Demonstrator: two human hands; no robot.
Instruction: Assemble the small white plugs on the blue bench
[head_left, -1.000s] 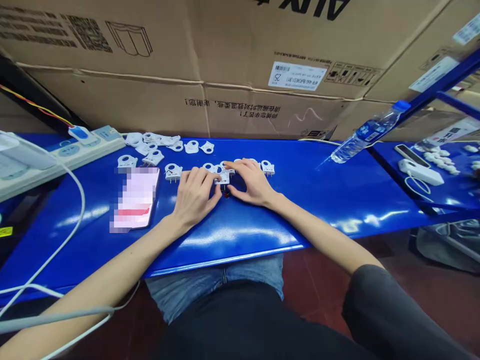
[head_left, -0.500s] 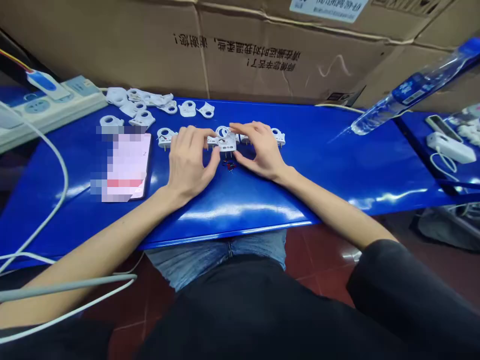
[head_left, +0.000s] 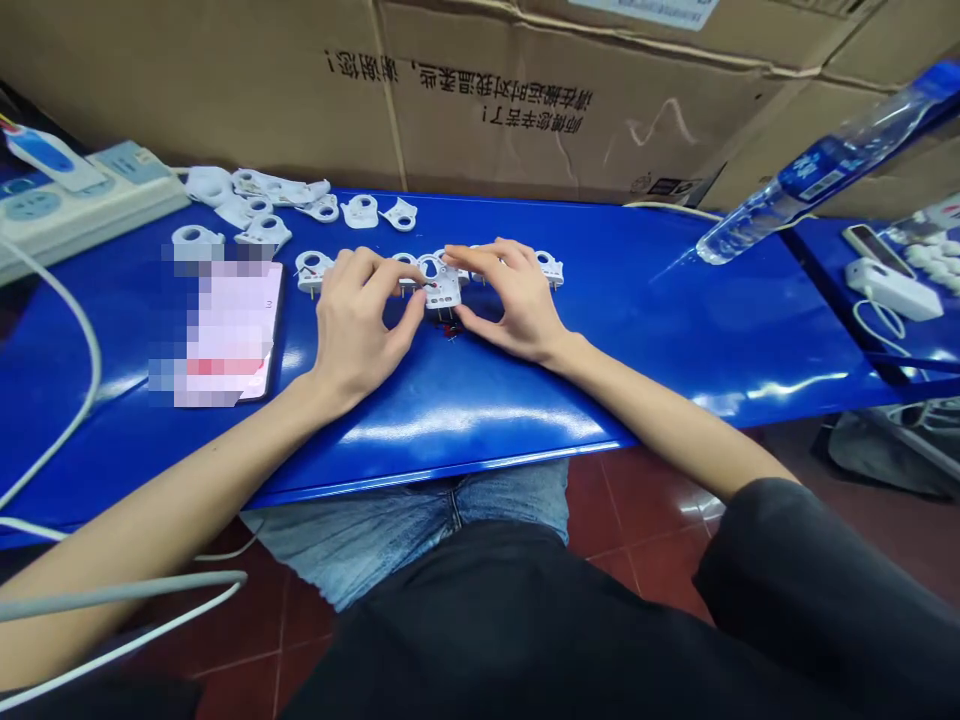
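A small white plastic part with metal pins sits between my two hands on the blue table. My left hand pinches its left side with thumb and forefinger. My right hand grips its right side, fingers curled over the top. A tiny dark red piece lies on the table just below the part. More white parts stand in a row behind my hands, one at the left and one at the right.
A pile of white plastic parts lies at the back left. A phone rests left of my hands. A power strip with cables is at far left. A water bottle leans at right. Cardboard boxes wall the back.
The camera has tilted down and closer. Both hands have lifted the white part slightly and closed tighter on it; the small dark red piece now shows beneath.
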